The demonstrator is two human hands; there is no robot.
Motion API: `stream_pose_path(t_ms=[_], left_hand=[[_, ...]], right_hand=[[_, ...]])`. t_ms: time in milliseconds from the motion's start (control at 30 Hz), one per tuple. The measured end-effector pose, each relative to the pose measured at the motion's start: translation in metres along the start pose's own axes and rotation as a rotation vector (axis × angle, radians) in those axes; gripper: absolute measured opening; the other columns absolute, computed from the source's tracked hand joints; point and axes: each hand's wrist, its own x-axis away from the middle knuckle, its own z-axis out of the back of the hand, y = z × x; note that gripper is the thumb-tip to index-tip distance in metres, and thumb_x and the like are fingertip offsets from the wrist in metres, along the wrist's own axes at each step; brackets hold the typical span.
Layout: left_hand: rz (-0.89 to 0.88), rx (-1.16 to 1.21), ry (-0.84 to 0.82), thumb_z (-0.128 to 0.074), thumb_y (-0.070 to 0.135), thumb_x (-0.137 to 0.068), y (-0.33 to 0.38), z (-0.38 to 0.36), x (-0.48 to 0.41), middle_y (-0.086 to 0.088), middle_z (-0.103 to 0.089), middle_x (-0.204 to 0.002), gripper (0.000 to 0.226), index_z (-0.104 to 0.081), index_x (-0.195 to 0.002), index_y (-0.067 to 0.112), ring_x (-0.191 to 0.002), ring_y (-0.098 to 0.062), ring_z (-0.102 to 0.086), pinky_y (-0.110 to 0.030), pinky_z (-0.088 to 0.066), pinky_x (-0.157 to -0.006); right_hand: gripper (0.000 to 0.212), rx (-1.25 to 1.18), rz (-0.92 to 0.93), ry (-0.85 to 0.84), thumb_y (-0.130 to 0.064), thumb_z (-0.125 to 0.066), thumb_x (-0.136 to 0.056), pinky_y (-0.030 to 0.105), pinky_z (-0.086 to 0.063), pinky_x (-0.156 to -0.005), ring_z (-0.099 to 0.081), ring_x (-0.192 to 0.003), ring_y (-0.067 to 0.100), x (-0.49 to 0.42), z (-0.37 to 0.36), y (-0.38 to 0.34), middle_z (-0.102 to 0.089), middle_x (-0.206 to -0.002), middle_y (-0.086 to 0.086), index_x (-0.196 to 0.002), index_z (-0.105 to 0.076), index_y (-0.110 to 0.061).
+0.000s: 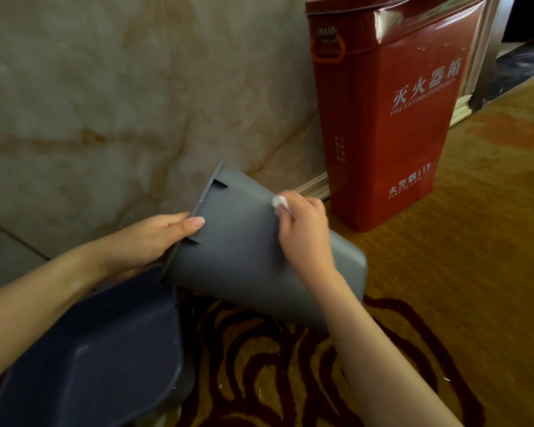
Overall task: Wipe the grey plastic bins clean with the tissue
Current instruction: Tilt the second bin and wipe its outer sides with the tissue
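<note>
Grey plastic bin tipped on its side and held off the carpet, tissue pressed to its wall.

The bin lies tilted, rim up-left and closed bottom down-right, in front of the red fire extinguisher box. The right hand rests on the bin's upper side wall, its grip closed around a small wad of white tissue that touches the plastic near the far edge. The left hand has its grip clamped on the bin's rim, thumb lying over the outer wall. Below and left of the bin sits a second grey bin, open side up. Both are above a gold and dark-red patterned carpet; a marble wall stands behind.
</note>
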Motion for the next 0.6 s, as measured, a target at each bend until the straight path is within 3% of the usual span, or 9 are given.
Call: stream_pose_path(t_ms=[67, 133, 200, 267, 367, 467, 600], left_hand=[[0.093, 0.036, -0.062, -0.074, 0.053, -0.058, 0.002, 0.013, 0.003, 0.001, -0.074, -0.105, 0.052, -0.072, -0.098, 0.020, -0.096, -0.013, -0.069, -0.018, -0.055, -0.068], [0.150, 0.094, -0.097, -0.076, 0.059, -0.051, 0.008, 0.022, 0.002, -0.002, -0.073, -0.107, 0.061, -0.073, -0.099, 0.022, -0.098, -0.016, -0.069, -0.024, -0.057, -0.070], [0.170, 0.168, -0.052, -0.060, 0.065, -0.063, 0.021, 0.023, -0.010, -0.003, -0.076, -0.099, 0.058, -0.074, -0.094, 0.019, -0.092, -0.017, -0.071, -0.027, -0.058, -0.065], [0.230, 0.189, 0.103, -0.045, 0.063, -0.077, 0.038, 0.019, -0.029, -0.006, -0.078, -0.078, 0.061, -0.073, -0.084, 0.010, -0.072, -0.017, -0.073, -0.027, -0.058, -0.054], [0.300, 0.038, 0.285, -0.048, 0.034, -0.090, 0.061, 0.002, -0.049, -0.006, -0.067, -0.046, 0.031, -0.058, -0.076, 0.008, -0.042, -0.017, -0.064, -0.025, -0.052, -0.038], [0.277, -0.156, 0.419, -0.053, 0.011, -0.086, 0.068, -0.012, -0.055, -0.010, -0.057, -0.065, 0.010, -0.054, -0.077, 0.009, -0.055, -0.022, -0.054, -0.027, -0.047, -0.045], [0.164, -0.246, 0.457, -0.058, 0.009, -0.082, 0.068, -0.027, -0.051, -0.017, -0.056, -0.079, 0.011, -0.057, -0.074, 0.002, -0.068, -0.027, -0.052, -0.029, -0.039, -0.062]], right_hand=[[0.019, 0.027, -0.175, -0.041, -0.012, -0.044, -0.093, 0.018, -0.023, -0.072, -0.045, -0.098, 0.021, 0.014, 0.016, 0.033, -0.061, -0.091, -0.002, -0.092, -0.063, -0.011], [0.020, 0.036, -0.261, -0.064, -0.015, -0.046, -0.093, 0.023, -0.030, -0.077, -0.045, -0.095, 0.017, 0.026, 0.032, 0.054, -0.063, -0.092, 0.001, -0.095, -0.065, -0.011], [0.019, 0.044, -0.258, -0.070, -0.015, -0.048, -0.093, 0.025, -0.031, -0.079, -0.039, -0.093, 0.010, 0.037, 0.042, 0.058, -0.060, -0.092, -0.007, -0.098, -0.066, -0.012], [0.018, 0.093, -0.206, -0.069, -0.013, -0.051, -0.092, 0.025, -0.031, -0.081, -0.041, -0.096, 0.011, 0.049, 0.044, 0.055, -0.062, -0.098, -0.007, -0.102, -0.066, -0.013], [0.023, 0.142, -0.186, -0.046, -0.013, -0.053, -0.090, 0.023, -0.033, -0.083, -0.044, -0.105, 0.011, 0.071, 0.039, 0.051, -0.064, -0.115, -0.003, -0.110, -0.064, -0.015], [0.023, 0.094, -0.255, 0.035, -0.015, -0.053, -0.090, 0.022, -0.033, -0.085, -0.039, -0.105, 0.004, 0.086, 0.037, 0.046, -0.061, -0.114, -0.011, -0.110, -0.065, -0.018], [0.019, -0.092, -0.230, 0.083, -0.014, -0.052, -0.090, 0.012, -0.031, -0.078, -0.041, -0.092, -0.003, 0.081, 0.024, 0.009, -0.048, -0.089, -0.033, -0.105, -0.064, -0.017]])
